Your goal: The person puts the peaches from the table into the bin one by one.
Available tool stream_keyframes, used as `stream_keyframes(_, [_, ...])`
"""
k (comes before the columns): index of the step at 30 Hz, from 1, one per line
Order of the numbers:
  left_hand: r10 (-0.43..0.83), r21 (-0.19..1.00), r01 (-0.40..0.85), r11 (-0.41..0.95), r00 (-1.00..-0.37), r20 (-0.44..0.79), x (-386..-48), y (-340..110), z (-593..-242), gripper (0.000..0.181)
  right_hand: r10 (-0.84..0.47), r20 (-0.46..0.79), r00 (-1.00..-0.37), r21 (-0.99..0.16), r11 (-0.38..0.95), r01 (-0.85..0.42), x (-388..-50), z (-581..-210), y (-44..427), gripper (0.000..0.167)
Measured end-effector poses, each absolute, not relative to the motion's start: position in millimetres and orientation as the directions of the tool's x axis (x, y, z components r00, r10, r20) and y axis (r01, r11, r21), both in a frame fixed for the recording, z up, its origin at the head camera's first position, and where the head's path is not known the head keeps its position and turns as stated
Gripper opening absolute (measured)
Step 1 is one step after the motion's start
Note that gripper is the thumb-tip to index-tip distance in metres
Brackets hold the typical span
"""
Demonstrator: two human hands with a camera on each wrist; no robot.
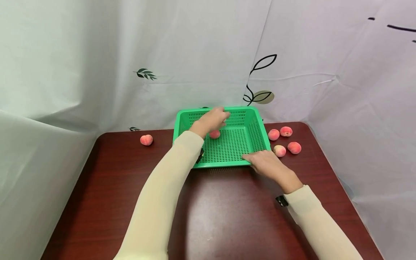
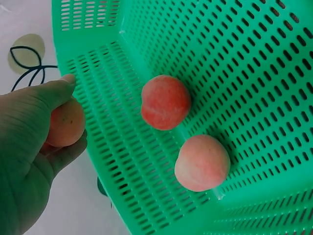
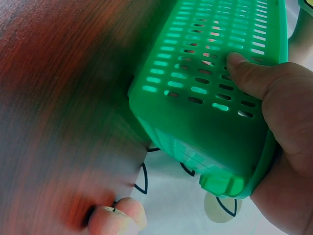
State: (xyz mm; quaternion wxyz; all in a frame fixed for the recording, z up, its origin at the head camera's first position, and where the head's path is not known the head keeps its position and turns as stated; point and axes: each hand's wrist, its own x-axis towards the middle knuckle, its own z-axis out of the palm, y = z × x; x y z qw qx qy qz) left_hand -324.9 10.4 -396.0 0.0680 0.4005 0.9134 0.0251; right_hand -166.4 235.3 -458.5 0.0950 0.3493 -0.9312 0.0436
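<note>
A peach (image 2: 67,123) is pinched between the thumb and fingers of my left hand (image 1: 212,119), which is over the back part of a green plastic basket (image 1: 224,165). Inside the basket lie a red peach (image 2: 166,102) and a paler peach (image 2: 202,163), close together on its perforated surface. In the head view the left hand and forearm hide part of the basket's left side. My right hand (image 1: 268,164) grips the basket's near right corner. Its thumb (image 3: 244,73) presses against the slotted outer wall.
Several peaches (image 1: 279,151) lie on the dark red table (image 1: 221,216) to the right of the basket. A single peach (image 1: 146,140) sits to its left. White cloth (image 1: 195,54) with leaf prints hangs behind and at both sides.
</note>
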Motion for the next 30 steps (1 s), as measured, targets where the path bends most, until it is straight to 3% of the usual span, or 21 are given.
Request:
stream_keyframes(8, [0.715, 0.157, 0.698, 0.699, -0.677, -0.175, -328, 21, -404, 0.035, -0.639, 0.183, -0.747, -0.012, 0.758, -0.652, -166, -457, 235, 0.031])
stream_keyframes(19, [0.725, 0.138, 0.721, 0.679, -0.629, -0.282, -329, 42, -415, 0.042, -0.639, 0.172, -0.749, -0.012, 0.759, -0.651, -167, -460, 235, 0.031])
stream_keyframes(26, [0.704, 0.058, 0.733, 0.678, -0.625, -0.336, -330, 51, -420, 0.01, -0.637, 0.189, -0.747, -0.018, 0.758, -0.652, -166, -460, 234, 0.033])
stream_keyframes(30, [0.686, 0.025, 0.735, 0.678, -0.62, -0.381, -332, 55, -421, 0.004, -0.635, 0.176, -0.752, -0.021, 0.761, -0.648, -167, -459, 233, 0.032])
